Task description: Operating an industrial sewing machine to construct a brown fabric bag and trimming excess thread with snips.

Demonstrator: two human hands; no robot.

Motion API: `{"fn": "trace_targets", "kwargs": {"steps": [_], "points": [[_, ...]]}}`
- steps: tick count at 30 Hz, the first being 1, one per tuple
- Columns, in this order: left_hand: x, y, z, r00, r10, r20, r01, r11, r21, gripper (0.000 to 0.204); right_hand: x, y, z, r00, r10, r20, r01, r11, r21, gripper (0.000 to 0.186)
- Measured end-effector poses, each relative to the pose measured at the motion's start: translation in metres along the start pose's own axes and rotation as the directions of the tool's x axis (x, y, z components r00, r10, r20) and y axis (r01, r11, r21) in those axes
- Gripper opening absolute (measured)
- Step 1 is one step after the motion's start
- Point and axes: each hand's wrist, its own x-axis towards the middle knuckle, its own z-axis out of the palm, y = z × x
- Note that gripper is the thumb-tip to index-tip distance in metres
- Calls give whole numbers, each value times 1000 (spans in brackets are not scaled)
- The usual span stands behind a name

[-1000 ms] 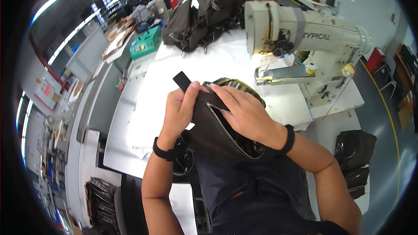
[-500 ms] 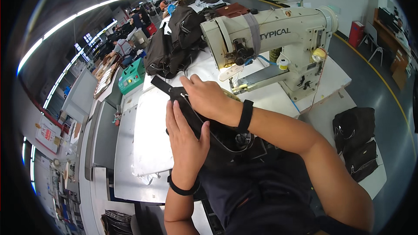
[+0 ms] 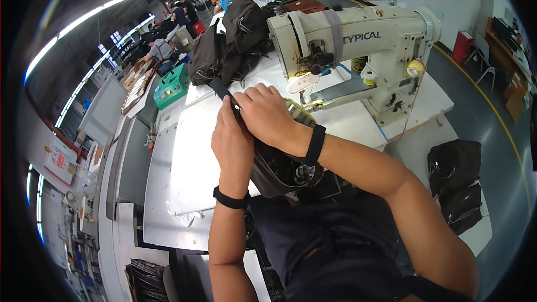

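Note:
A dark fabric bag with a zip and a checked lining lies close to my body, partly over the front edge of the white table. My left hand grips its upper end, with fingers pointing up along the edge. Right beside it, my right hand is curled closed on the same end. A flat black strap sticks out beyond my fingertips. Between the two hands shows a small shiny metal piece. My fingers hide how exactly the fabric is pinched.
A cream sewing machine stands on the right of the white table. Dark bags are heaped at the back, near a green box. More dark bags lie at the right. Several people are in the background.
My left hand has gone from lying flat on the bag to gripping its end beside my right hand. The bag's end and strap have turned slightly more upright.

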Motion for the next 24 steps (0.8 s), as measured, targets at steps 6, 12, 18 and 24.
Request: {"fn": "trace_targets", "kwargs": {"steps": [6,12,18,24], "points": [[11,4,11,998,33,-59,-34,999,-18,40,-2,6,9,931,346,118,-365,870,330,23],[14,2,-13,992,111,60,-111,994,-3,32,-8,12,-17,985,131,109,-154,957,244,26],[14,3,-28,964,157,216,-121,978,-171,30,-20,13,-43,958,226,174,-276,890,362,23],[14,-20,-29,905,258,337,-137,929,-345,23,-27,19,-46,893,267,363,-404,830,384,22]]}}
